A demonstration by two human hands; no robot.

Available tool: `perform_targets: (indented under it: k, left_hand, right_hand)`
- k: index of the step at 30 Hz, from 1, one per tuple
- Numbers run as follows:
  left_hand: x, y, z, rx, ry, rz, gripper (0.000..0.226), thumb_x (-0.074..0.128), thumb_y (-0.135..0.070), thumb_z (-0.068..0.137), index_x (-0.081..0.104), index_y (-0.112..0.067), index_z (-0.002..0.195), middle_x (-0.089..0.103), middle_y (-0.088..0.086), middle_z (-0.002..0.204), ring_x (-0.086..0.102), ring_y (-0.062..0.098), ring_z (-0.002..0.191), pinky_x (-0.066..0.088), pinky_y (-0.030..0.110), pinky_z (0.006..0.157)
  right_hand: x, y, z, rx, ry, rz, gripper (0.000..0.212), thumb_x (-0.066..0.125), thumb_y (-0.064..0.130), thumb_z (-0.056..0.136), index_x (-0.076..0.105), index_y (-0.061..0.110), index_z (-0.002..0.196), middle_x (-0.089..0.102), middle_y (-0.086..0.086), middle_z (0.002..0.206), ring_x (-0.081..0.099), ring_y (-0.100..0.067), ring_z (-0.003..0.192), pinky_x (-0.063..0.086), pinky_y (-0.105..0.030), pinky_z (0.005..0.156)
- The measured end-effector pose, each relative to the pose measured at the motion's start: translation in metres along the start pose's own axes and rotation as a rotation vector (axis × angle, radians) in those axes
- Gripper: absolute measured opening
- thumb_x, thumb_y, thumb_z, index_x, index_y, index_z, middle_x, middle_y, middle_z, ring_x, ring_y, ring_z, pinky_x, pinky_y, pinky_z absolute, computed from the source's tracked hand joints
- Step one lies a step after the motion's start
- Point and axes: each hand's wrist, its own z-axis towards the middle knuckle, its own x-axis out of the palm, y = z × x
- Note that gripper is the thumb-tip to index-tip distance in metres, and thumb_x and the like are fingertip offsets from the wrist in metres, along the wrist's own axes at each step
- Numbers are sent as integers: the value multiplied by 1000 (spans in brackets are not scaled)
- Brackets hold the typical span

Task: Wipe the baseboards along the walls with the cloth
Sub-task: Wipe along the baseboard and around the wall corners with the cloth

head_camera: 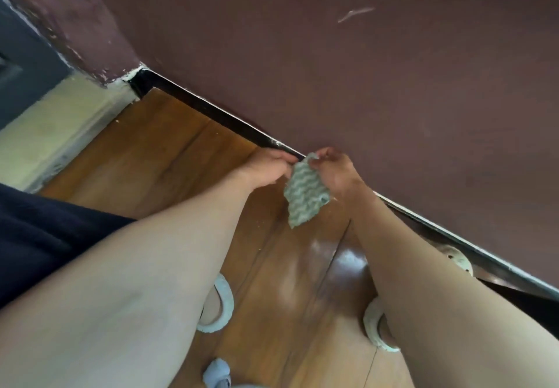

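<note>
Both hands (pixel 266 167) (pixel 338 173) pinching, cloth (pixel 304 194) hanging (below grip)

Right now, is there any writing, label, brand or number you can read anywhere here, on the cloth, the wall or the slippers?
No readable text anywhere in this view.
The cloth, held between the left hand and the right hand, shows only a wavy weave.
The wall has scuffs and chipped paint, no sign.
The baseboard and the slippers show no lettering.

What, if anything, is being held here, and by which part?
The cloth, by its upper end: the left hand pinches one side, the right hand the other; the rest hangs free.
</note>
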Motion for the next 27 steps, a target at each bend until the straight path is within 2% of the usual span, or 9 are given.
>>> perform_targets:
  k: [5,7,10,14,16,18,21,25,27]
  left_hand:
    - [8,-4,7,-15,115,91,43,70,-10,78,72,-23,119,72,-2,116,65,16,110,52,35,102]
    - [8,-4,11,-41,119,87,40,75,-10,79,73,-19,117,74,1,113,68,18,107,54,34,99]
    - [2,3,23,-73,114,150,42,82,-13,76,74,-21,117,75,-3,111,69,14,101,54,26,91]
    - [-3,11,38,-89,31,228,42,84,-20,67,77,-26,109,76,-7,106,70,12,98,54,29,97]
    - [-1,12,41,-86,-38,269,36,76,-20,69,78,-26,104,76,-4,100,72,16,92,59,33,92]
    - [2,15,44,-63,-124,302,34,70,-18,75,76,-22,108,76,0,101,71,19,91,60,35,88]
    - [6,25,48,-28,-216,245,28,68,-16,84,74,-24,110,72,0,112,68,18,101,57,33,94]
    - [12,37,56,5,-319,286,23,69,-14,88,71,-36,94,46,-5,130,53,16,114,50,34,103]
    - [16,39,62,-23,-392,252,23,67,-11,88,69,-34,88,52,-2,127,58,19,112,53,35,100]
  right_hand:
    - [7,-9,6,-12,30,-91,21,66,12,91,55,24,76,65,-3,88,61,-20,82,50,-28,68]
    - [4,-8,9,-12,20,-116,13,66,14,91,61,23,82,70,-7,98,66,-22,86,54,-30,74]
    - [0,-4,15,-5,-19,-98,3,66,15,91,64,17,92,69,-8,95,65,-21,85,54,-31,73]
    - [-1,-1,26,-2,-36,-68,24,67,14,90,68,15,114,68,-9,106,60,-18,92,54,-38,95]
    - [1,0,28,13,12,-104,32,65,14,91,68,15,122,64,-3,104,60,-19,95,53,-40,98]
    - [3,-1,31,30,74,-202,26,64,15,91,72,14,116,65,-2,98,65,-22,92,56,-37,89]
    - [6,4,31,95,175,-307,23,67,10,87,73,7,109,64,-5,84,61,-17,68,54,-29,66]
    - [13,4,35,109,212,-457,24,75,18,78,76,2,96,64,-9,71,57,-17,55,53,-28,57]
    - [17,-1,40,96,207,-516,36,79,30,75,73,4,98,64,-7,76,58,-18,61,46,-26,55]
